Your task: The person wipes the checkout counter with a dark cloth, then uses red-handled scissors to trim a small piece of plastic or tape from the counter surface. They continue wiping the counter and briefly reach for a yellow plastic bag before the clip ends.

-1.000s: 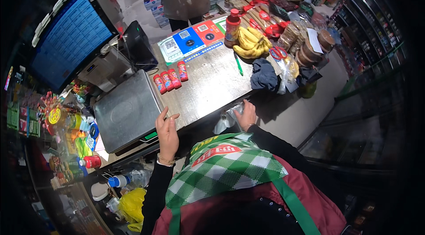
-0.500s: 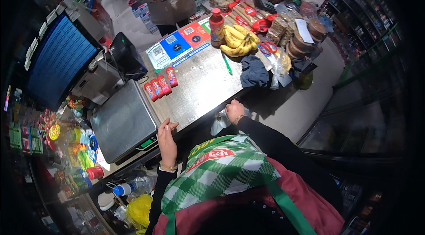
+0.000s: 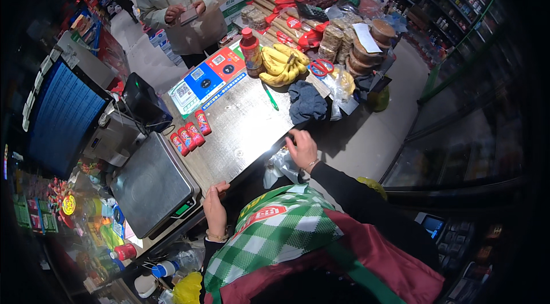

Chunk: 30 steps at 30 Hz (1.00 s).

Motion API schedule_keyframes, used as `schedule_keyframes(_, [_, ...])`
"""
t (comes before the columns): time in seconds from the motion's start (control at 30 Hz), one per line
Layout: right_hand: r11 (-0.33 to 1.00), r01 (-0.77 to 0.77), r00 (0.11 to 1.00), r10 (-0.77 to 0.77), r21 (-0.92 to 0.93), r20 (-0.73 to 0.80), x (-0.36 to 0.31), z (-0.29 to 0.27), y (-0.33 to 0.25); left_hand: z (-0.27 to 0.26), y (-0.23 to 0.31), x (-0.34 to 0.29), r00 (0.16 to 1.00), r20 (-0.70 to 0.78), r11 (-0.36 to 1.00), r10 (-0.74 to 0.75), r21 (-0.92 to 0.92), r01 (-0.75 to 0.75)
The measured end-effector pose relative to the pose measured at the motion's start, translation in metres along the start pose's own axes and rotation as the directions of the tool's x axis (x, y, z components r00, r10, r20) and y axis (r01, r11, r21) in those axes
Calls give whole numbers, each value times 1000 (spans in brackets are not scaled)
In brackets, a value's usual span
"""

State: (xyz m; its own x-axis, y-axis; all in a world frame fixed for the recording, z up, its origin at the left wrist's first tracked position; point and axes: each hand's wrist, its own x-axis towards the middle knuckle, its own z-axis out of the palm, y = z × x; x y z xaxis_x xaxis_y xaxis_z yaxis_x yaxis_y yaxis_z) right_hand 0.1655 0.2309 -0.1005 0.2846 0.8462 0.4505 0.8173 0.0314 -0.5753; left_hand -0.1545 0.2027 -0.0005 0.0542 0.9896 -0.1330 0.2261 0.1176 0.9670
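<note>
My left hand [image 3: 215, 210] rests at the near edge of the counter [image 3: 238, 149], beside the flat metal scale [image 3: 153, 184]; its fingers are loosely bent and nothing shows in them. Further right, my right hand [image 3: 302, 150] touches the counter's edge with its fingers apart, holding nothing visible. Below it hangs a bunch of thin white plastic bags [image 3: 281, 168]. Several small red packs [image 3: 191, 133] lie on the counter beyond the scale. A green pen [image 3: 271, 98] and a crumpled dark cloth [image 3: 307, 101] lie ahead of my right hand.
Across the counter a person [image 3: 186, 12] holds a phone-like object. Bananas [image 3: 283, 64], a red-capped bottle [image 3: 251, 52], red scissors [image 3: 322, 67] and stacked packaged foods [image 3: 329, 40] crowd the right end. A monitor [image 3: 63, 118] and a black device [image 3: 143, 98] stand left.
The whole view has shifted, so the counter's things sit further left. My right hand's fingers have spread at the counter edge; my left hand stays by the edge near the scale.
</note>
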Motion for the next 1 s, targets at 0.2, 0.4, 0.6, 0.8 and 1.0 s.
schedule_keyframes(0.2, [958, -216, 952, 164, -187, -259, 75, -23, 46, 18, 9, 6, 977, 142, 961, -158, -207, 186])
schedule_keyframes(0.4, [894, -162, 915, 295, 418, -274, 82, -51, 5, 46, 36, 24, 914, 404, 976, -37, -180, 119])
schedule_keyframes(0.6, [376, -380, 924, 116, 845, 364, 18, -96, -123, 98, 62, 40, 724, 644, 846, 246, -507, 164])
schedule_keyframes(0.8, [602, -130, 931, -199, 788, 306, 17, -94, -138, 118, 77, 41, 846, 502, 491, -179, -700, 519])
schedule_keyframes(1.0, [726, 141, 896, -383, 673, 225, 20, -87, -139, 110, 79, 44, 835, 481, 429, -268, -717, 550])
